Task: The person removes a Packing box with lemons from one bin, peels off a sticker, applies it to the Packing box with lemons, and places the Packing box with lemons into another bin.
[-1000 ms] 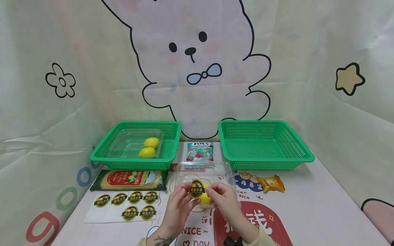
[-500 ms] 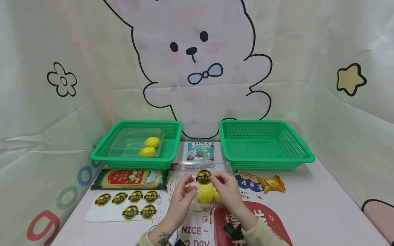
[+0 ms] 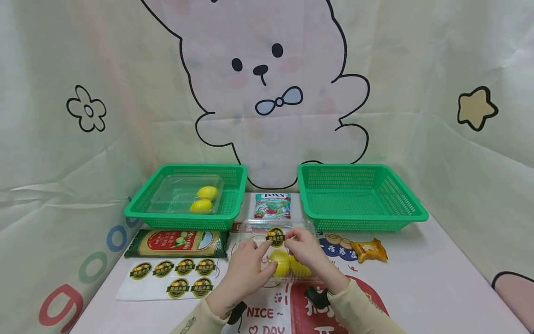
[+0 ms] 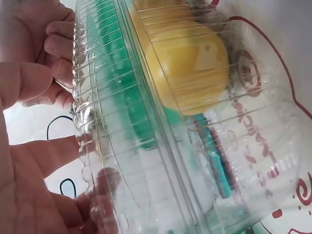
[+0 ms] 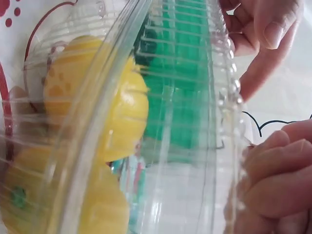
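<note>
The left hand (image 3: 246, 266) is spread, with its pointing finger stuck out and its thumb held well away from it. The pointing finger reaches to the lower left edge of a round black and gold fruit sticker (image 3: 275, 237). The right hand (image 3: 304, 248) has its fingers bent in close together at the sticker's right edge. I cannot tell if they pinch the sticker or just press beside it.

The sticker is over the top of a clear plastic box (image 3: 251, 227), between the two hands. Inside the box, near its front, two yellow lemons (image 3: 278, 264) sit side by side. Both wrist views show fingers against the see-through lid.

To the left lies a white sticker sheet (image 3: 142, 290) with six more stickers like it. Just behind the sheet is a long pack of spaghetti (image 3: 177, 243). Behind that is a green basket (image 3: 179, 216), and in it another clear box (image 3: 171, 199) with two lemons of its own.

A FOX'S candy bag (image 3: 273, 206) lies behind the middle box. To the right there is a small orange snack packet (image 3: 369, 250), with a second green basket (image 3: 363, 217) behind it.
</note>
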Demonstrator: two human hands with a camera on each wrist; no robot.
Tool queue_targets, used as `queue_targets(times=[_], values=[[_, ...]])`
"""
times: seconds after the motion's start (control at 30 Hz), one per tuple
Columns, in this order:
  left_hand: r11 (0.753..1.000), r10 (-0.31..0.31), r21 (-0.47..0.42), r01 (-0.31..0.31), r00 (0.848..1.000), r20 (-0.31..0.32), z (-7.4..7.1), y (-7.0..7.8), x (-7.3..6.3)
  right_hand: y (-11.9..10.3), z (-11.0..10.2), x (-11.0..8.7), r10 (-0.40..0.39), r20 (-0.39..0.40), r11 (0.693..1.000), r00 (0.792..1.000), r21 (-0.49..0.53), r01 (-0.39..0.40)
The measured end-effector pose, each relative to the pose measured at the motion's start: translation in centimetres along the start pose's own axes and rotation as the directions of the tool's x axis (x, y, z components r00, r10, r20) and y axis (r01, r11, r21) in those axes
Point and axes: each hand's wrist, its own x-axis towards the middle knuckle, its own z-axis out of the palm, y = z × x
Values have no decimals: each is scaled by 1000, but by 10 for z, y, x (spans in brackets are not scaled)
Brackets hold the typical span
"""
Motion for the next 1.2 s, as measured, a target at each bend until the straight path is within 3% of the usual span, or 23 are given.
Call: queue_targets(times=[0.1,0.37,0.57,0.67,0.8,0.87,0.93,0.97,1.03,1.1,1.2], values=[[999,-13,36,11,999,37,2,1,2,0,1,1,-1,-1,1000,1000,-28,1],[993,-29,118,23,998,49,6,4,3,-1,2,3,-9,12,997,1000,-77,10],[990,-49,132,39,996,75,6,6,4,1,1,2,-10,-9,985,1000,-173,8],[990,-54,134,42,995,81,7,7,4,2,-1,1,-14,-37,964,999,-265,4],[989,-49,143,39,996,70,7,8,4,5,-1,-4,-84,-103,905,991,-423,33],[989,-45,147,35,997,63,8,7,4,9,1,-5,-214,-133,850,968,-513,118],[988,-45,153,35,997,63,8,7,4,14,4,-5,-382,-110,760,917,-603,244],[987,-45,155,34,997,64,9,7,5,16,6,-5,-457,-78,701,886,-645,305],[986,-44,164,32,997,66,9,6,5,22,10,-4,-568,18,553,823,-732,398],[984,-44,175,31,997,71,9,6,5,25,12,-4,-575,129,465,808,-761,453],[982,-37,190,26,998,58,10,6,5,29,15,-3,-505,236,423,830,-771,476]])
